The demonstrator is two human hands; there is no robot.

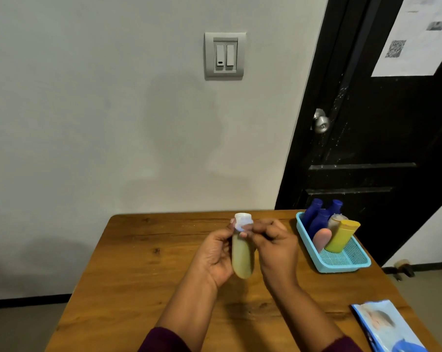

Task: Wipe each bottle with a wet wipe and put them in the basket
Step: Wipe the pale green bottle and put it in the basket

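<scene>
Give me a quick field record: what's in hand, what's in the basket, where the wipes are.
held: tan bottle, white cap, upright above the table
left hand: grips the bottle's body
right hand: fingers pinch at the cap; wipe there, cannot tell
basket: light blue, on the table's far right
in basket: blue bottles, yellow bottle, pink bottle, clear-capped bottle
wipe pack: flat at the near right edge

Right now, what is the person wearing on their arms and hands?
Dark purple sleeves: the left sleeve and right sleeve show at the picture's bottom edge. The left hand and right hand are bare, with no gloves, rings or watch visible.
</scene>
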